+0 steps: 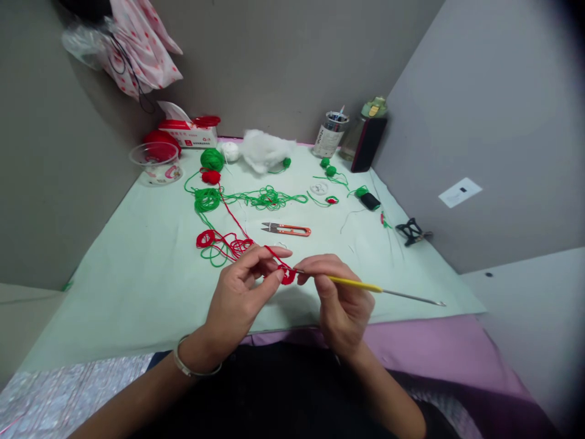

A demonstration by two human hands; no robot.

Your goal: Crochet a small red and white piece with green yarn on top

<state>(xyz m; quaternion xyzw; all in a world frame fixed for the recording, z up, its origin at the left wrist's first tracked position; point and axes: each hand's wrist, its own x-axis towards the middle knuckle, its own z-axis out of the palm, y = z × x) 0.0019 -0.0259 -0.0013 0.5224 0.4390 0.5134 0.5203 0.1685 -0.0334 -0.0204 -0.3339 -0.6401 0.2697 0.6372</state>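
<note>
Between thumb and fingers, my left hand (pixel 244 289) pinches a small red crochet piece (pixel 287 275). Red yarn (pixel 234 216) runs over its raised index finger and back to a red yarn ball (pixel 211 177). My right hand (pixel 342 299) is closed around a crochet hook with a yellow handle (pixel 356 283), its metal tip at the red piece. The hook's other end points out to the right. Just beyond my hands lie orange thread snips (pixel 292 230). Loose red yarn loops (pixel 240 245) rest left of them on the pale green tablecloth (pixel 150 268).
Green yarn tangles (pixel 269 198), a green ball (pixel 212 160) and white stuffing (pixel 265 151) lie farther back. A plastic tub (pixel 162 171) and tissue box (pixel 194 134) stand back left. A pen can (pixel 331 135), bottle (pixel 354 137) and black stand (pixel 411 231) are on the right. Walls enclose the table.
</note>
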